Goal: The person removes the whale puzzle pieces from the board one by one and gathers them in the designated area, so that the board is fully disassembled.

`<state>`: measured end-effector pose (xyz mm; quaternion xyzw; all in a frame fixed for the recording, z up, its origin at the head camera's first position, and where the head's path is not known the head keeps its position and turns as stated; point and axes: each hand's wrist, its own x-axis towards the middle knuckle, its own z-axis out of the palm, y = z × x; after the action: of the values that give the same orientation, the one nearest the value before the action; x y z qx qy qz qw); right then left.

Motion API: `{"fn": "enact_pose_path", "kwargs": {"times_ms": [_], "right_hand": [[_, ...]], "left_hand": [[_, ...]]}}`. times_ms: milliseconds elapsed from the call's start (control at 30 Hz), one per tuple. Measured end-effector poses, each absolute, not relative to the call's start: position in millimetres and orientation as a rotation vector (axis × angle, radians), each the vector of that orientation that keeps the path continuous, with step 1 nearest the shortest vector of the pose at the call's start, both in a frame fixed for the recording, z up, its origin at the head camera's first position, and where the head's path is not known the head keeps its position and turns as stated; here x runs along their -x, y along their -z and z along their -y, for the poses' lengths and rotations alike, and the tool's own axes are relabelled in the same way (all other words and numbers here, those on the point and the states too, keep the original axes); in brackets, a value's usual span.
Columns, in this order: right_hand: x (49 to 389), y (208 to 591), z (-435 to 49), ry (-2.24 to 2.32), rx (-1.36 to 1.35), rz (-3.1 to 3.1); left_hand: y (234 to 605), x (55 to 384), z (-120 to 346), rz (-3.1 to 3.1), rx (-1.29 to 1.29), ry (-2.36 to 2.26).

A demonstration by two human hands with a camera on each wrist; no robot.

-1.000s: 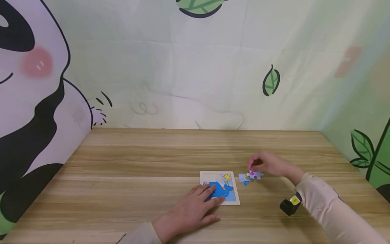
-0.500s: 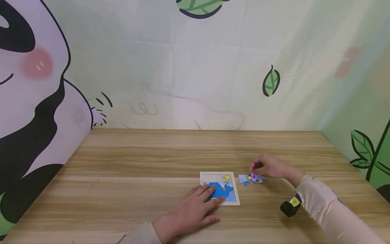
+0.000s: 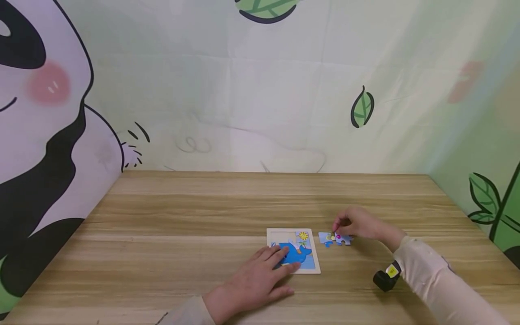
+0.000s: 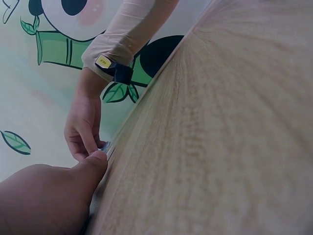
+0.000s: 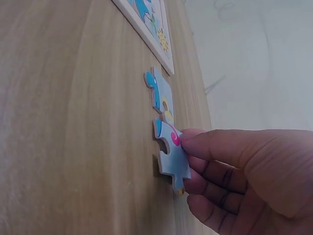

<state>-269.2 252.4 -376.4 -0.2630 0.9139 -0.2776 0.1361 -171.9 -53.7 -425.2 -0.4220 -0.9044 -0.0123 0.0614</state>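
A square puzzle tray (image 3: 317,266) with a pale frame lies on the table, its picture showing a blue whale and a yellow sun. My left hand (image 3: 253,282) rests on its lower left part with fingers spread, hiding that corner. To the tray's right lies a light blue puzzle piece (image 3: 325,239). Beside it, my right hand (image 3: 361,222) pinches a second puzzle piece (image 5: 172,154) with a pink spiral, thumb on top. In the right wrist view this piece is tilted a little off the table and touches the first puzzle piece (image 5: 161,93).
The wooden table (image 3: 183,216) reaches back to a pale printed wall cloth (image 3: 260,99) with a panda and leaves. A black wrist camera (image 3: 386,277) hangs under the right sleeve, above the table.
My right hand has lowered slightly and moved a little right with the spiral puzzle piece, which now lies flatter beside the other piece. The left hand has stayed put on the tray.
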Motion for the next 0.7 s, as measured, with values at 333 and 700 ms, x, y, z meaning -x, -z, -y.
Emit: {"fn": "enact_pose_path", "kwargs": {"times_ms": [333,700], "right_hand": [[265.2,377.4,-253.0,0.848,0.794,-2.653],[263.1,378.5,-255.9,0.855,0.750,-2.715]], "left_hand": [[422.8,171.8,53.1,2.739,1.280,0.004],[415.6,173.5,51.8,2.791,1.309,0.026]]}}
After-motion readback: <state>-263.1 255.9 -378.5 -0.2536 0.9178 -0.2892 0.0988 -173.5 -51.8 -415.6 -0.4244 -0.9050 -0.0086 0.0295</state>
